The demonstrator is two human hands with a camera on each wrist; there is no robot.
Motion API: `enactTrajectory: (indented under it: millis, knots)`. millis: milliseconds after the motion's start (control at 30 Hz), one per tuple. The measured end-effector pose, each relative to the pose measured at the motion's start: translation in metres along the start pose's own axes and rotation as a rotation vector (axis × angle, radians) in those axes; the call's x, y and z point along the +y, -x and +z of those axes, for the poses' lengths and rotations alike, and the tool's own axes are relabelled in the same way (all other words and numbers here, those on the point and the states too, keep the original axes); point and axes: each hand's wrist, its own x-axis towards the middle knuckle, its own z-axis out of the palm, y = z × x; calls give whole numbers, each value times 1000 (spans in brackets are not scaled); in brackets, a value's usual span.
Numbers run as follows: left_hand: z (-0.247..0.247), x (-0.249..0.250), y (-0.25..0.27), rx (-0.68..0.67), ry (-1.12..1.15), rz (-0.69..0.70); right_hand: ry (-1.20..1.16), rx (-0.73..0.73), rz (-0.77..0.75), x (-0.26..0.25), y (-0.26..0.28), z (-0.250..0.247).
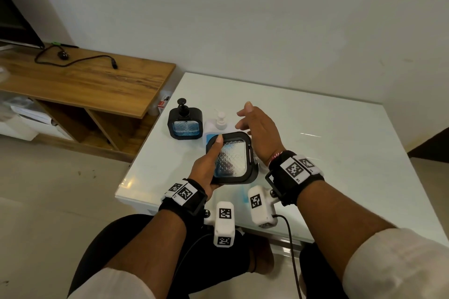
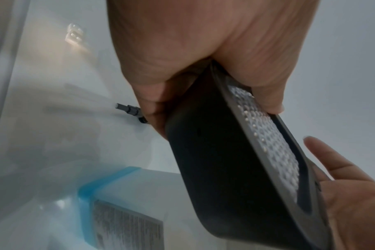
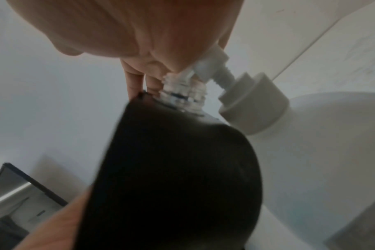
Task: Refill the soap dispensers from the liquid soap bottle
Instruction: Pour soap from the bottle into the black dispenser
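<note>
A seated person's left hand (image 1: 206,172) grips a black-framed soap dispenser (image 1: 232,159) above the near part of a white table (image 1: 328,153), thumb laid along its clear textured face, the frame tilted. The right hand (image 1: 260,133) hovers just beyond it at 1 o'clock, fingers spread and relaxed in the head view. A second dispenser (image 1: 185,124), pump still fitted and blue liquid showing, stands upright at 11 o'clock from the held one; the white liquid soap bottle (image 1: 220,124) stands between them, partly hidden behind the held frame.

The right wrist view alone shows the held dispenser's bare threaded neck (image 3: 183,91), no pump on it — the right hand's fingertips (image 3: 152,84) just beside the threads, though contact cannot be told — with the bottle's pump collar (image 3: 255,108) close behind. The left wrist view alone shows the bottle's printed label (image 2: 126,226) and blue band, and a small dark pump part (image 2: 131,110) lying on the tabletop behind the gripping fingers.
</note>
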Motion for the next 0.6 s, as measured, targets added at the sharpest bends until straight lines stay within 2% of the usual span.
enactTrajectory:
  millis: [133, 333, 533, 600]
  knots:
    - [0, 0, 0, -10, -8, 5, 63, -19, -13, 3, 0, 1]
    - [-1, -1, -2, -10, -5, 2, -24, 9, 19, 2, -1, -2]
    - [1, 2, 1, -22, -12, 14, 145, -32, -66, 7, 1, 2]
    - [2, 1, 2, -23, -16, 19, 123, -21, -53, 5, 1, 2]
